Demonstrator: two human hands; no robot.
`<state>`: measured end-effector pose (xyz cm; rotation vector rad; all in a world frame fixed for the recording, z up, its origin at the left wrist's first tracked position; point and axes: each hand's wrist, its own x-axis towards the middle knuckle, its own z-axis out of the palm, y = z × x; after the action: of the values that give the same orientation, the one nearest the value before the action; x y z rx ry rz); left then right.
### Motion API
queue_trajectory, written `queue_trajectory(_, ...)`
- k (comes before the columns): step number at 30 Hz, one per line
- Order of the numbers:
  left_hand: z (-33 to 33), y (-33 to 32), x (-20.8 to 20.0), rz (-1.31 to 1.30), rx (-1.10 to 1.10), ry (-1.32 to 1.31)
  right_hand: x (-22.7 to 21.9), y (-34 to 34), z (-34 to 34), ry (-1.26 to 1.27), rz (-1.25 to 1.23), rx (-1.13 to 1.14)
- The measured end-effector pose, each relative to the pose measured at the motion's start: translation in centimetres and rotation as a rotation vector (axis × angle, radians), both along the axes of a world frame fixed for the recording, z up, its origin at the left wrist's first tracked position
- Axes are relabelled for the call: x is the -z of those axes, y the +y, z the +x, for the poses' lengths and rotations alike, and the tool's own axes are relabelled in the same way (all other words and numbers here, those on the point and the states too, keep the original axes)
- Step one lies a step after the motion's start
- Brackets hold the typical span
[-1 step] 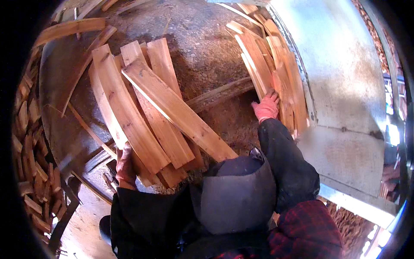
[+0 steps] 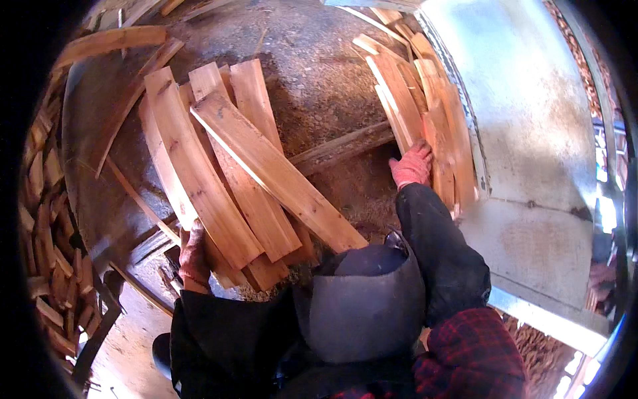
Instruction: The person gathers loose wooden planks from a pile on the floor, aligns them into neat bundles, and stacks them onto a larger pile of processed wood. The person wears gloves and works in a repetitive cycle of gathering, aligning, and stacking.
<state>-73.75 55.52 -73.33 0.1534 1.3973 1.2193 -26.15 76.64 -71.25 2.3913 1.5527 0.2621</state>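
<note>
A fanned stack of pale reddish wooden boards (image 2: 199, 179) lies in front of me to the left, one board (image 2: 279, 173) slanting across its top. My left hand (image 2: 193, 256), in a worn reddish glove, is closed at the stack's near left edge, on the outer board; the fingers beneath are partly hidden. At the right, my right hand (image 2: 412, 165), in a pink glove, touches the left side of a second pile of boards (image 2: 442, 126). Its thumb stands apart from the fingers, which lie against the wood.
A pale metal panel (image 2: 518, 120) stands along the right pile. Between the piles a wooden beam (image 2: 342, 146) crosses the dusty surface. Many wood offcuts (image 2: 50, 233) heap at the far left, and bent strips (image 2: 109, 45) lie at the upper left.
</note>
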Motion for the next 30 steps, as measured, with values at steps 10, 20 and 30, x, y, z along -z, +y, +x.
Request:
queue_trajectory(10,-1.9,-1.8,3.2,-0.006,0.061,0.187,-5.0,4.0,3.2,0.516,-0.131,-0.165)
queue_trajectory(20,-0.7,-0.6,2.5,0.043,-0.057,-0.205,-11.8,3.7,-19.0,1.822,-0.428,-0.188)
queue_trajectory(30,-0.5,-0.2,1.4,-0.032,-0.086,-0.125,-8.2,7.8,5.8,0.123,0.113,-0.228)
